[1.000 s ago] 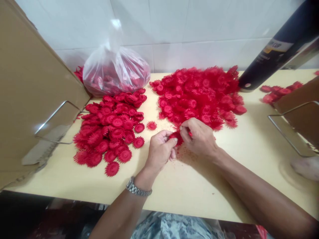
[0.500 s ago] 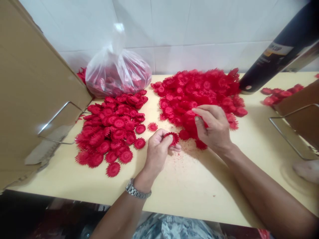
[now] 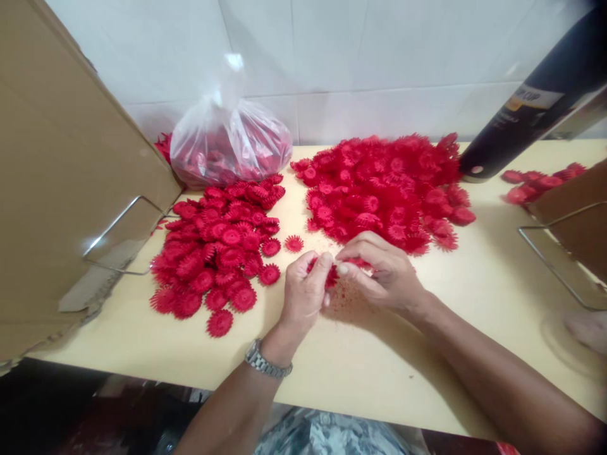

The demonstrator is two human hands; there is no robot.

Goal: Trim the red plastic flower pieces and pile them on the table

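Between the thumb and fingers of my left hand [image 3: 306,287] is a red flower-shaped disc [image 3: 332,275] with a fringed edge, partly covered by the fingers. My right hand [image 3: 379,272] meets it from the right, thumb and forefinger pinched at the disc's rim. Just behind the hands lies a large heap of similar red discs [image 3: 379,183]. Another heap of red discs [image 3: 227,243] spreads to the left of my left hand. One single red disc [image 3: 294,243] lies between the two heaps.
A tied clear plastic bag [image 3: 232,145] of red pieces leans near the wall. Cardboard boxes with wire handles flank the table, the left box [image 3: 95,189] being larger. A dark cylinder [image 3: 512,107] stands at the back right, with several red discs [image 3: 543,182] beside it. Red crumbs lie under my hands.
My right hand has come down and left from the large heap to the disc in my left hand. The left thumb now covers more of that disc. The view has shifted slightly.
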